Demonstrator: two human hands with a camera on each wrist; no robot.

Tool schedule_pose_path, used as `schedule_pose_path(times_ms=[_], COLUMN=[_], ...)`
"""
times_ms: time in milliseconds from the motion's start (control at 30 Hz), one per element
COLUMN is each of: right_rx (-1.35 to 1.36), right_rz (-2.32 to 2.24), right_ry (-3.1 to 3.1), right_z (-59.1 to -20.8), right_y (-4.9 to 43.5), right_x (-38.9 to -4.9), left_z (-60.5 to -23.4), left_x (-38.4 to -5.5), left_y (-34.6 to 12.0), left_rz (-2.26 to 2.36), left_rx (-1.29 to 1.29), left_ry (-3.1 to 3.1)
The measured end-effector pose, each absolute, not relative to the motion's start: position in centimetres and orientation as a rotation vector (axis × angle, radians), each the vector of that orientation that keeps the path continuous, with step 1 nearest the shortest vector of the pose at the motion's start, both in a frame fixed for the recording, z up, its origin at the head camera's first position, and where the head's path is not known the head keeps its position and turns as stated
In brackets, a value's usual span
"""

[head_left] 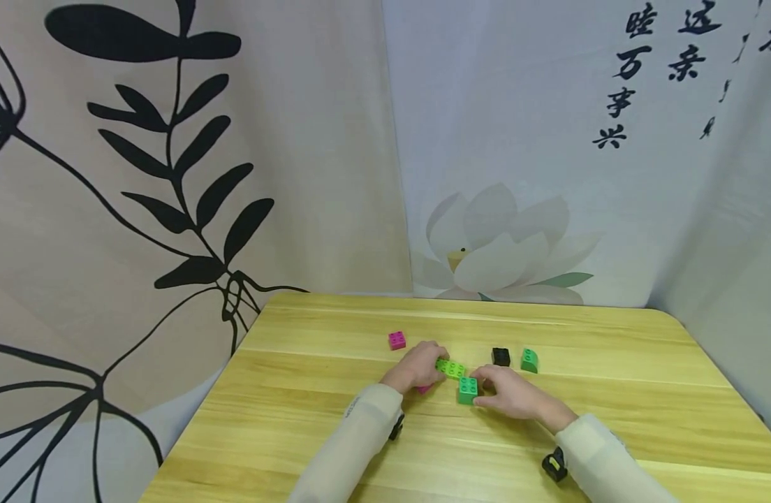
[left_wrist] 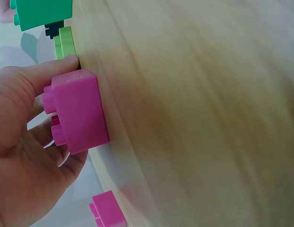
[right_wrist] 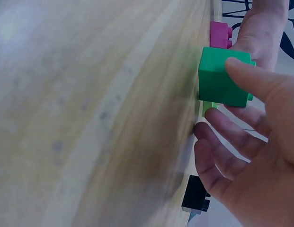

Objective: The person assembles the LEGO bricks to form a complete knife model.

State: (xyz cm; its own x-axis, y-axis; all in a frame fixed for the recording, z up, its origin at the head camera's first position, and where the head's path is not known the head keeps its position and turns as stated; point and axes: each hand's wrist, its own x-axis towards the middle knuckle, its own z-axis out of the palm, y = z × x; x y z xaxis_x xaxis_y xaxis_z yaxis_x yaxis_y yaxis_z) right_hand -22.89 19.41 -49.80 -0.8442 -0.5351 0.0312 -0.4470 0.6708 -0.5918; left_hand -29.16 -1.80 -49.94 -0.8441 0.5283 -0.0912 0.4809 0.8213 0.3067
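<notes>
My left hand [head_left: 420,367] pinches the left end of a flat lime-green building brick [head_left: 453,370] low over the table; its thumb tip touches that brick in the left wrist view. A magenta brick [left_wrist: 80,113] stands in front of the left palm, mostly covered by that hand in the head view. My right hand [head_left: 511,392] holds a taller green brick [head_left: 467,391] between thumb and fingers, with the thumb flat on one side in the right wrist view. This green brick is close to the near right end of the lime one; whether they touch, I cannot tell.
Another magenta brick [head_left: 397,340] lies beyond the left hand. Beyond the right hand are a black brick [head_left: 501,357] and a green brick with a curved side [head_left: 529,360]. The wooden table [head_left: 285,412] ends at a printed curtain [head_left: 335,175].
</notes>
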Motion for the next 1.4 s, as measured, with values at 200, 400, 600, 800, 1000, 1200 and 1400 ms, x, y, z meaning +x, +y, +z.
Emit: schedule_pose_path(times_ms=[200, 400, 600, 800, 1000, 1200, 1400], right_rx=[-0.810, -0.805, -0.771, -0.723, -0.693, -0.714, -0.723], right_rz=[-0.940, -0.998, -1.013, -1.040, -1.092, -1.121, -1.124], right_ry=[2.727, 2.701, 2.693, 2.680, 2.650, 2.628, 2.627], right_z=[-50.0, -50.0, -50.0, -49.8, -49.8, -50.0, -50.3], right_y=[19.5, 19.7, 19.8, 19.8, 19.7, 19.8, 19.9], right_x=[-23.0, -22.9, -23.0, -23.1, -23.2, -23.3, -23.4], left_z=[-49.7, -48.9, -48.2, -47.7, -47.6, -47.5, -47.6], left_x=[-29.1, -29.0, -28.7, -27.8, -27.0, -26.1, -25.4], left_y=[-2.0, -2.6, -3.3, -3.8, -4.0, -3.7, -3.1], left_rz=[0.394, 0.460, 0.531, 0.644, 0.736, 0.774, 0.775], left_rx=[0.818, 0.797, 0.828, 0.831, 0.872, 0.905, 0.953], left_ry=[2.846, 2.841, 2.838, 2.810, 2.796, 2.786, 2.770])
